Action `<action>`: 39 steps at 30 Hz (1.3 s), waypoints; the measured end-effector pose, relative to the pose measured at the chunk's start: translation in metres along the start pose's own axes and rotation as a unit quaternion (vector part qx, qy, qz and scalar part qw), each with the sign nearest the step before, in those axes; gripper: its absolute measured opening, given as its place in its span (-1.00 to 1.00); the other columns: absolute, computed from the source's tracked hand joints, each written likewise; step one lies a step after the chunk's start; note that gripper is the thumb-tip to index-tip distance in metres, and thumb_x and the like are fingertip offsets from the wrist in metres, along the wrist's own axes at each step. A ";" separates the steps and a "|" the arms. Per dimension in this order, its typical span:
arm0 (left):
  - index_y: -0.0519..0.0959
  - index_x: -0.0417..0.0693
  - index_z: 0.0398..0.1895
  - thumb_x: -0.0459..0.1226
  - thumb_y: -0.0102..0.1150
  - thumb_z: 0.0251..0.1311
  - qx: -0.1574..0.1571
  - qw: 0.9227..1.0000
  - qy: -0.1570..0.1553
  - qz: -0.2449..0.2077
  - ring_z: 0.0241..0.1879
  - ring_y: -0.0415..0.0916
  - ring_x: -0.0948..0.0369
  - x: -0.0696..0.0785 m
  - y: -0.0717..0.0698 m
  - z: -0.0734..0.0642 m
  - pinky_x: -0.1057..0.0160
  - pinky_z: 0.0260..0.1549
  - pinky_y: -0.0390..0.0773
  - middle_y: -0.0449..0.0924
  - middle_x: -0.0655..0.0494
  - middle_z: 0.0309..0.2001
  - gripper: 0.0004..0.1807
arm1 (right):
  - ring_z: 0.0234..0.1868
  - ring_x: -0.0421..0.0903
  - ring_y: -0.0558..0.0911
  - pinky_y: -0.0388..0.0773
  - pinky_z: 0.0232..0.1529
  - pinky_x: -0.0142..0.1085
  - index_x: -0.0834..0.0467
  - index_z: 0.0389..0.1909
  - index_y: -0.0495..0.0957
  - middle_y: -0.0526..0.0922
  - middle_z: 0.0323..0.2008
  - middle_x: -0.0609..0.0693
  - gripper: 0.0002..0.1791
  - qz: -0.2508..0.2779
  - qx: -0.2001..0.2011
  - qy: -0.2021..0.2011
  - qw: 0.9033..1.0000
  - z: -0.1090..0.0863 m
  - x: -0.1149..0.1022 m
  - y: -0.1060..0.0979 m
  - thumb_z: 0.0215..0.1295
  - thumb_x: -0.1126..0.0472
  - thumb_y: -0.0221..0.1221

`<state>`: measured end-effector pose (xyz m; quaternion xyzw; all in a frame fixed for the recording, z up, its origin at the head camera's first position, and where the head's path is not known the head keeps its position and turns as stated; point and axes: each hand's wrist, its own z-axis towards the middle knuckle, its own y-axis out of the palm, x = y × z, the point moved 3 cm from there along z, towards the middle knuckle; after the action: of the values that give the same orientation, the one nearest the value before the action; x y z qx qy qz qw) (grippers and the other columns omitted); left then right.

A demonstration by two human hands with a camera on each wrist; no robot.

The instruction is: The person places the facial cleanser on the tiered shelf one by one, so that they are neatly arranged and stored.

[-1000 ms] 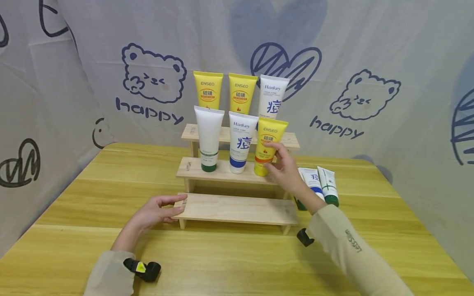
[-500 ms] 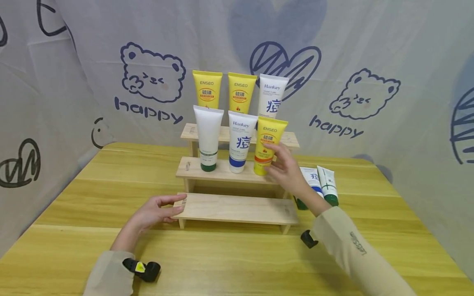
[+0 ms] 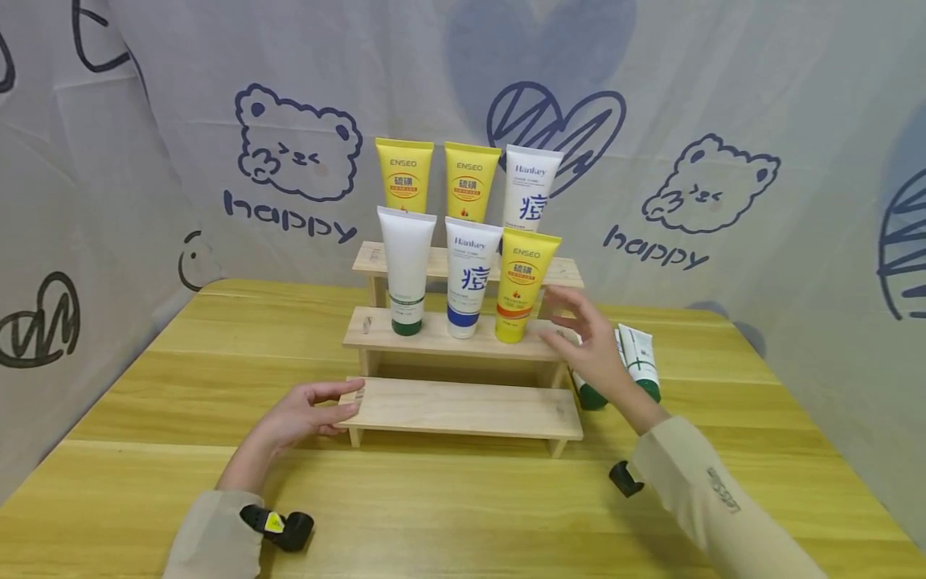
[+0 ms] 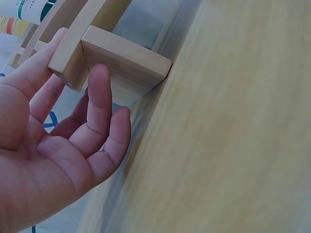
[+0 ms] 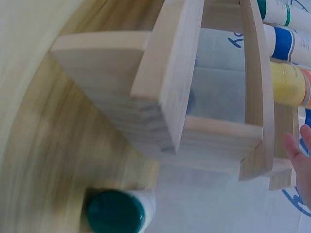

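A three-step wooden display stand [image 3: 463, 408] stands on the table. My left hand [image 3: 300, 414] holds the left end of its lowest step; in the left wrist view, fingers [image 4: 99, 92] lie on both sides of the board end. My right hand [image 3: 593, 346] is just right of a yellow tube [image 3: 522, 281] on the middle step, apart from it, with thumb and fingers spread and nothing between them. Left of that tube stand a white tube with a blue cap [image 3: 469, 277] and a white tube with a green cap [image 3: 407, 265], all upright on their caps.
On the top step stand two yellow tubes, left [image 3: 403, 173] and middle [image 3: 469, 178], and a white tube [image 3: 530, 181]. More tubes [image 3: 640, 358] lie on the table right of the stand, partly behind my right hand. A patterned cloth [image 3: 419, 72] hangs behind.
My right hand has let go of the yellow tube and moved right, away from it. The tube stays upright on the middle step. My left hand has not moved.
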<state>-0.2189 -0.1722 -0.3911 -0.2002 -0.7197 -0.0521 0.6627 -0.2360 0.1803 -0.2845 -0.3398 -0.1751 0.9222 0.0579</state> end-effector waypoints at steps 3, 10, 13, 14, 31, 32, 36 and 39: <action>0.34 -0.27 0.17 -0.19 0.21 0.09 0.001 1.000 -0.002 0.000 -0.24 0.44 0.19 0.000 0.000 0.000 0.23 -0.33 0.53 0.08 -0.29 0.26 -0.41 | 0.01 -0.11 0.43 0.44 -0.07 -0.16 0.45 0.07 0.28 0.38 0.01 0.34 -0.44 0.000 0.010 -0.004 1.000 -0.004 0.010 -0.007 -0.03 0.66 0.12; 0.34 -0.26 0.17 -0.19 0.21 0.08 0.004 1.000 -0.006 -0.003 -0.24 0.44 0.20 0.001 0.001 0.000 0.23 -0.32 0.53 0.09 -0.28 0.26 -0.41 | -0.10 0.13 0.46 0.47 -0.14 -0.28 0.52 -0.05 0.34 0.46 -0.13 0.37 -0.52 -0.021 0.041 0.001 0.999 -0.011 0.009 -0.019 -0.08 0.70 0.13; 0.34 -0.27 0.16 -0.20 0.21 0.08 0.003 1.000 -0.005 -0.004 -0.26 0.45 0.20 0.001 0.001 0.000 0.23 -0.33 0.53 0.08 -0.29 0.26 -0.41 | -0.13 0.16 0.46 0.48 -0.16 -0.31 0.55 -0.13 0.36 0.46 -0.18 0.41 -0.61 -0.048 0.050 0.017 0.997 -0.013 0.003 -0.023 -0.06 0.68 0.13; 0.34 -0.28 0.16 -0.20 0.21 0.08 0.002 1.000 -0.005 -0.006 -0.26 0.45 0.20 0.000 0.001 0.000 0.22 -0.33 0.53 0.08 -0.30 0.26 -0.41 | -0.14 0.15 0.46 0.48 -0.17 -0.34 0.55 -0.14 0.37 0.46 -0.18 0.42 -0.64 -0.059 0.053 0.022 0.997 -0.014 0.001 -0.025 -0.04 0.67 0.13; 0.34 -0.28 0.16 -0.20 0.22 0.07 0.006 1.000 -0.010 -0.014 -0.28 0.45 0.19 -0.001 0.000 0.001 0.25 -0.34 0.53 0.05 -0.31 0.27 -0.40 | -0.19 -0.15 0.49 0.43 -0.21 -0.46 0.30 -0.14 0.49 0.55 -0.22 0.09 -0.70 -0.011 0.139 0.089 0.986 -0.044 0.103 -0.089 0.08 0.33 0.23; 0.34 -0.28 0.16 -0.19 0.22 0.07 0.006 1.000 -0.010 -0.014 -0.28 0.45 0.20 -0.001 0.000 0.001 0.25 -0.34 0.53 0.04 -0.31 0.27 -0.40 | -0.19 -0.14 0.50 0.43 -0.21 -0.46 0.28 -0.14 0.49 0.55 -0.23 0.10 -0.70 -0.011 0.145 0.096 0.985 -0.046 0.110 -0.093 0.08 0.31 0.24; 0.33 -0.29 0.17 -0.20 0.22 0.07 0.002 1.000 -0.007 -0.016 -0.28 0.45 0.21 -0.001 0.000 0.001 0.25 -0.34 0.53 0.03 -0.32 0.27 -0.39 | -0.22 -0.14 0.52 0.45 -0.26 -0.49 0.28 -0.17 0.52 0.56 -0.25 0.14 -0.72 -0.066 0.164 0.124 0.976 -0.054 0.131 -0.108 0.07 0.30 0.25; 0.31 -0.30 0.17 -0.20 0.22 0.07 -0.003 1.000 -0.004 -0.019 -0.27 0.46 0.22 -0.001 0.001 0.001 0.25 -0.33 0.53 0.01 -0.32 0.28 -0.38 | -0.22 -0.16 0.54 0.46 -0.26 -0.49 0.24 -0.20 0.54 0.57 -0.24 0.13 -0.75 -0.093 0.171 0.140 0.971 -0.062 0.155 -0.122 0.08 0.27 0.25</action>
<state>-0.2194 -0.1716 -0.3925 -0.1885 -0.7258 -0.0664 0.6582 -0.3158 0.3463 -0.3784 -0.4326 -0.0362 0.8724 0.2245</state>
